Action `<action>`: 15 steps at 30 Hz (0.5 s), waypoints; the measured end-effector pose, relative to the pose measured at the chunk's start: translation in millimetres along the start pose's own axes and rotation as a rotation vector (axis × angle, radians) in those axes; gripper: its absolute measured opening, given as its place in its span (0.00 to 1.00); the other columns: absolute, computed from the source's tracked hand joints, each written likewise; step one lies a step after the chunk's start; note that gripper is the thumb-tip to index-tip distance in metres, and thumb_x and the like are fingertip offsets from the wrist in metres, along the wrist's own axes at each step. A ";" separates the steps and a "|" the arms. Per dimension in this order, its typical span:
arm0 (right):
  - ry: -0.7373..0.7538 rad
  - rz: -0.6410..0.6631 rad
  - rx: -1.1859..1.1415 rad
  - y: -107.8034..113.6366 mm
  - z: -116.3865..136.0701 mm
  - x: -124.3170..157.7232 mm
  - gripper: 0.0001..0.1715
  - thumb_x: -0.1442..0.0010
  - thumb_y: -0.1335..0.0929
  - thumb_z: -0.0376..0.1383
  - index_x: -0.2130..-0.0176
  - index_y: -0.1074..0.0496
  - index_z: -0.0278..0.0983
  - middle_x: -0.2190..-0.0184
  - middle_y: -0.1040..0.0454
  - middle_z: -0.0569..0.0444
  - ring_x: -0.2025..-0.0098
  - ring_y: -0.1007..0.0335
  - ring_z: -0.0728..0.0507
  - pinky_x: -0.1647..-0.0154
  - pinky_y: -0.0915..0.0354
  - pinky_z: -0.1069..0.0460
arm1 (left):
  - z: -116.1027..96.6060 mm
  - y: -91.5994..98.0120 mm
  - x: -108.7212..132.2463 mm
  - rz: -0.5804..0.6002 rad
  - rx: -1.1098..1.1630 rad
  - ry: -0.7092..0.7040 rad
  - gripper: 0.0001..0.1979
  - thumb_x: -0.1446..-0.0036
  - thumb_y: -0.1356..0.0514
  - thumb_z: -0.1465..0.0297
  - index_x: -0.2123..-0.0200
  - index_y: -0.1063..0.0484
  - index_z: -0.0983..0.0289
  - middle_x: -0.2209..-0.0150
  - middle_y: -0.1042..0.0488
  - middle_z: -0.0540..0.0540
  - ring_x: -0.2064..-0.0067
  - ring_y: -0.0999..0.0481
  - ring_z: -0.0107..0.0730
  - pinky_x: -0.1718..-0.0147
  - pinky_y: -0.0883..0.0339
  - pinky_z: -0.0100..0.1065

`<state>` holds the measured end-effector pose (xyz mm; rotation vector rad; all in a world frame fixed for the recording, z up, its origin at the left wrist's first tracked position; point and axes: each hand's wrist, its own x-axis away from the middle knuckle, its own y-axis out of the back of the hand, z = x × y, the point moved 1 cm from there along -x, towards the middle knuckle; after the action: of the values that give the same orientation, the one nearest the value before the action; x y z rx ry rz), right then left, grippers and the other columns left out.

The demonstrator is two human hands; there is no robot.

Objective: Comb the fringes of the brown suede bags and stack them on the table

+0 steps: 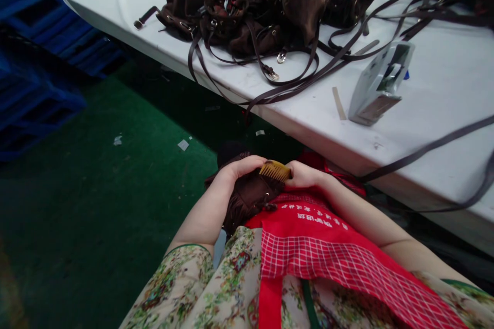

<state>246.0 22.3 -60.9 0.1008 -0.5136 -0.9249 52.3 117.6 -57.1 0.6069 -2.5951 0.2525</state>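
Observation:
In my lap rests a dark brown bag (247, 193) with a drawcord, lying against my red apron (309, 216). My right hand (303, 174) is closed on one end of a yellow comb (275, 170), whose teeth point down at the brown material. My left hand (249, 164) is on the bag's upper side, its fingers curled over the edge close to the comb's other end. The left fingertips are partly hidden, but the hand appears to grip the bag.
A white table (301, 128) runs along the front and right. Brown bags (266, 5) with long straps are heaped on it. A grey tape dispenser (380, 85) stands near its edge, beside a thin strip (338, 103). Blue pallets (42, 51) are stacked at left on the green floor (135, 175).

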 end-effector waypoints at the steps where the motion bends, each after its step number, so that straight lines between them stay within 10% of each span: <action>1: 0.004 -0.003 -0.019 2.2 -0.1 -0.7 0.06 0.56 0.35 0.32 0.74 0.28 0.33 0.78 0.30 0.60 0.76 0.36 0.51 0.76 0.41 0.58 | 0.2 -0.1 0.7 0.052 -0.025 -0.003 0.10 0.56 0.38 0.67 0.70 0.22 0.65 0.68 0.22 0.55 0.62 0.26 0.40 0.59 0.35 0.36; 5: 0.034 -0.032 -0.079 8.6 2.6 -4.3 0.10 0.56 0.36 0.31 0.71 0.27 0.32 0.76 0.27 0.58 0.74 0.34 0.49 0.74 0.38 0.57 | -6.9 -12.5 8.0 0.134 -0.263 -0.113 0.09 0.66 0.30 0.66 0.78 0.24 0.62 0.73 0.25 0.54 0.62 0.27 0.42 0.58 0.37 0.34; 9: 0.020 -0.047 -0.077 7.4 1.9 -8.3 0.08 0.57 0.36 0.32 0.74 0.28 0.33 0.77 0.28 0.58 0.75 0.34 0.49 0.74 0.38 0.56 | 0.2 -38.6 12.7 -0.109 -0.500 -0.203 0.16 0.73 0.27 0.61 0.82 0.28 0.61 0.77 0.29 0.53 0.64 0.28 0.44 0.58 0.39 0.35; 15: -0.070 -0.437 -0.116 16.2 -7.7 -13.4 0.08 0.52 0.34 0.34 0.68 0.29 0.34 0.68 0.25 0.51 0.66 0.30 0.45 0.64 0.35 0.53 | 33.4 -44.0 12.2 -0.196 -0.146 -0.025 0.13 0.58 0.33 0.57 0.77 0.25 0.62 0.79 0.28 0.51 0.70 0.28 0.37 0.66 0.36 0.33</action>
<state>254.9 41.6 -68.0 0.0766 -0.5103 -1.3875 49.6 64.9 -77.4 0.8077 -2.5273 -0.0082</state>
